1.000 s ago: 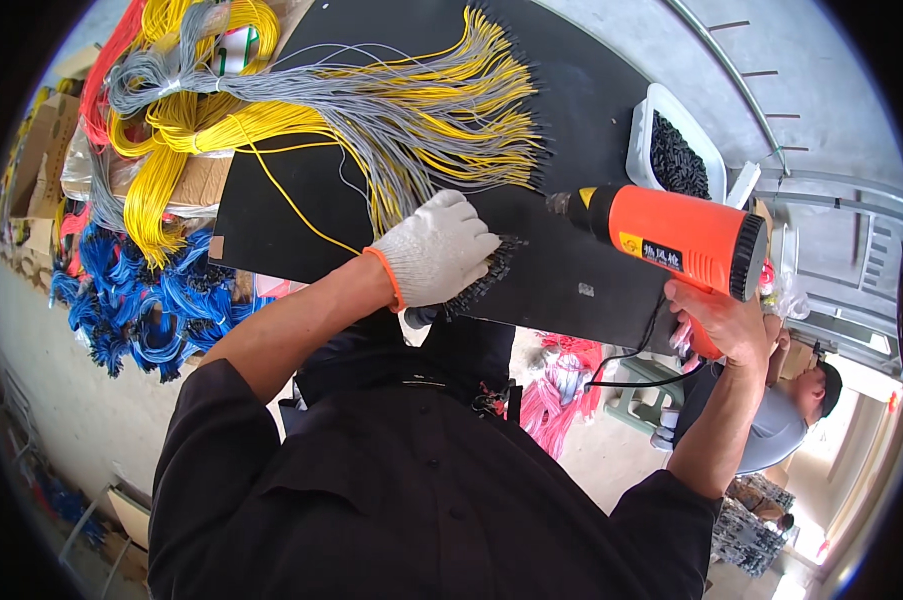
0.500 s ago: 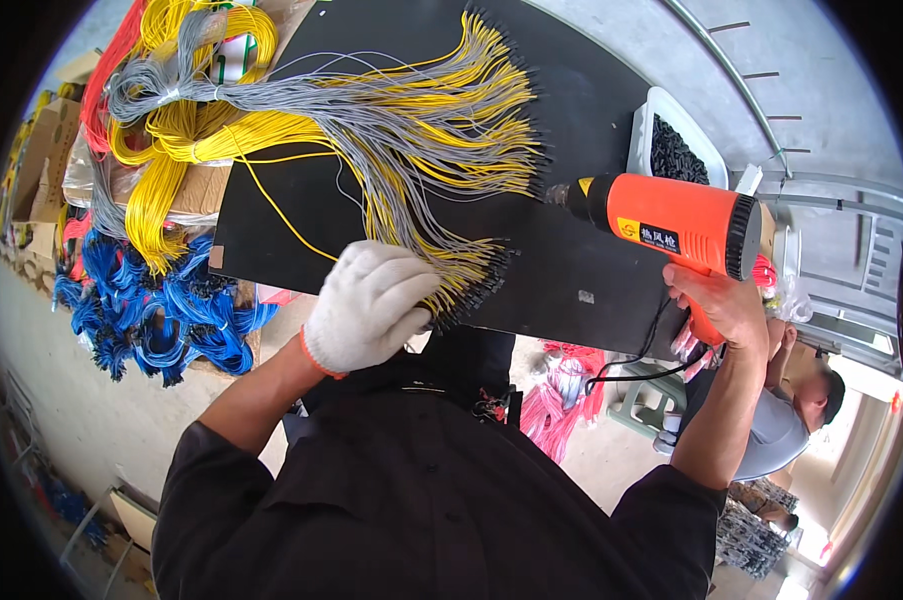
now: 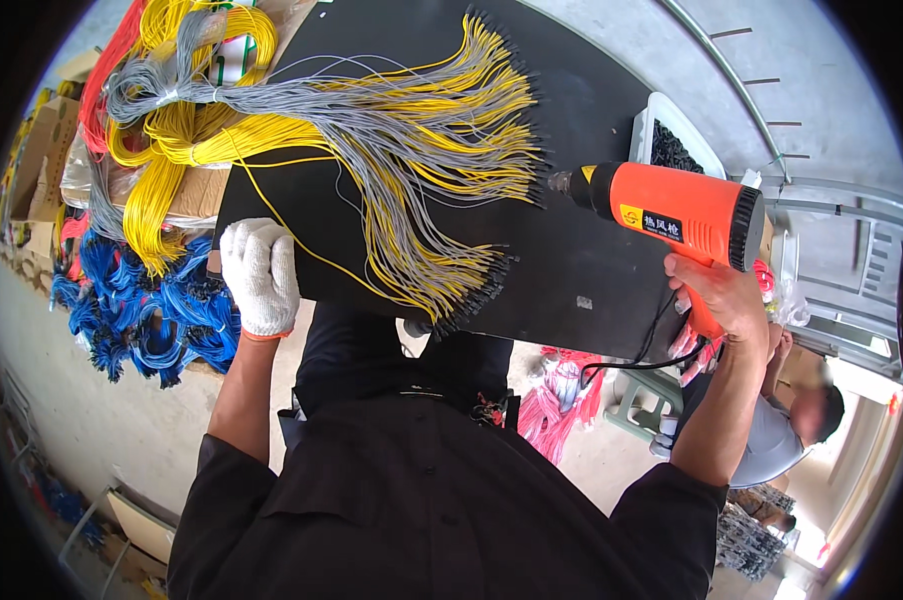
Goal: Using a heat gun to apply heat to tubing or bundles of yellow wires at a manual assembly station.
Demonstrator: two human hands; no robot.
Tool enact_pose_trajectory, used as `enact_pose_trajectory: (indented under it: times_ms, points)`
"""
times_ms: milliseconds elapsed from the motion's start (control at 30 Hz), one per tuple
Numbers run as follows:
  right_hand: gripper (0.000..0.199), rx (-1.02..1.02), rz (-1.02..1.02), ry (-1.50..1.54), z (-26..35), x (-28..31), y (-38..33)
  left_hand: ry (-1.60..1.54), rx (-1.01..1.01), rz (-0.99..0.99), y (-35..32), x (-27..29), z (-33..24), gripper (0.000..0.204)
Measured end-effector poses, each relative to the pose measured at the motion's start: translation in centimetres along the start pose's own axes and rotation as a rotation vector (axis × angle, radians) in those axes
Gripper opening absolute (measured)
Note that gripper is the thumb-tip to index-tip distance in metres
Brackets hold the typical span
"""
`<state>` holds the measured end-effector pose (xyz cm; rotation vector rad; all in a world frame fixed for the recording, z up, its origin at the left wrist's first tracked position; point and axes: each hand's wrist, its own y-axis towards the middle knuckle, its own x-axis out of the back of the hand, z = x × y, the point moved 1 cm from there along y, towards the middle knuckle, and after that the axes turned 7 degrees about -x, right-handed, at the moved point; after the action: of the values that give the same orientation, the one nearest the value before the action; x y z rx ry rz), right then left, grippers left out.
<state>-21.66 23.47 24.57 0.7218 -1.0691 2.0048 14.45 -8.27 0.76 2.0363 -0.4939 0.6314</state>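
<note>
Head view, tabletop: a matt black table (image 3: 581,250) fills the middle, with a small pale patch (image 3: 584,302) near its front edge.
Room: pale concrete floor (image 3: 111,420) shows below and left; a grey wall (image 3: 831,90) and a metal rail (image 3: 736,80) rise at upper right.
Wires: a fanned bundle of yellow and grey wires (image 3: 441,130) lies across the table, black tips toward the right and front edge.
Heat gun: the orange heat gun (image 3: 661,205) is held above the table, nozzle beside the wire tips.
Right hand: bare, the right hand (image 3: 721,295) is clamped around the gun's handle.
Left hand: gloved in white, the left hand (image 3: 259,278) is well apart from the right, fingers curled at the table's left corner; whether it grips anything, I cannot tell.
Left side: blue wire bundles (image 3: 161,320) pile below a cardboard box (image 3: 41,160); red wires (image 3: 111,80) hang above.
Obstructions: the gun partly hides a white tub (image 3: 679,115) of black pieces; its black cord (image 3: 621,367) loops past the table edge.
Beyond: pink bundles (image 3: 561,410), a green stool (image 3: 646,400) and a co-worker (image 3: 776,435) in grey.
</note>
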Motion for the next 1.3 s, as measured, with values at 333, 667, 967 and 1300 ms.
enact_pose_trajectory:
  times_ms: [333,667,967,1300]
  points:
    - [0.026,-0.007,0.05,-0.063,0.8,0.3,0.6,0.027,-0.019,0.012,0.5,0.1,-0.8,0.008]
    - [0.026,-0.014,0.093,-0.025,0.6,0.6,0.8,0.006,-0.058,0.029,1.1,0.0,-1.0,0.018]
    - [0.023,-0.016,0.063,0.019,-0.8,0.6,-0.1,-0.298,-0.433,0.494,9.3,-7.8,-10.0,0.025]
    - [0.031,-0.007,0.042,0.054,-2.9,1.4,-1.3,-0.254,-0.656,0.438,10.0,-14.9,-11.4,0.02]
